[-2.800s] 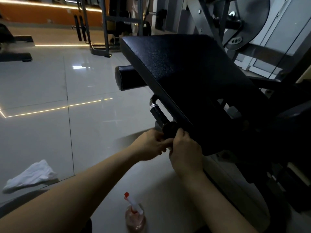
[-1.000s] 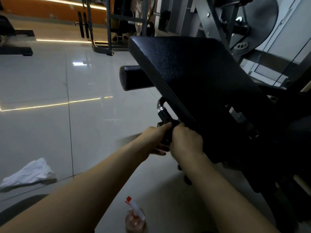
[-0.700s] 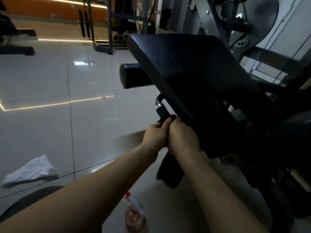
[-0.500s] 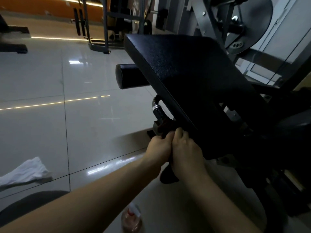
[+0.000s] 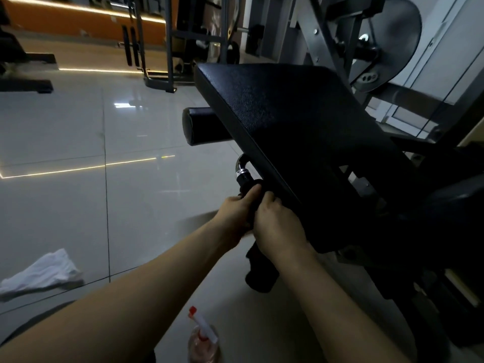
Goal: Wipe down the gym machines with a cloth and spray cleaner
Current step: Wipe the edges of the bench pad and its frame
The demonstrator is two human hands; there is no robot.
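Handle (image 5: 245, 179) was mostly hidden under left hand (image 5: 235, 213) and right hand (image 5: 277, 226). Spray bottle (image 5: 203, 341) base and white cloth (image 5: 39, 273) were clipped by frame edges.

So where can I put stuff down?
Bare tiles lie between the white cloth and the black roller. It's crowded under the pad, where left hand and right hand grip the handle, and by the spray bottle.

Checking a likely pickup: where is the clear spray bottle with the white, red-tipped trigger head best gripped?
Probably the neck of the clear spray bottle, under its white trigger head, from above: it stands upright on the floor, head uppermost.
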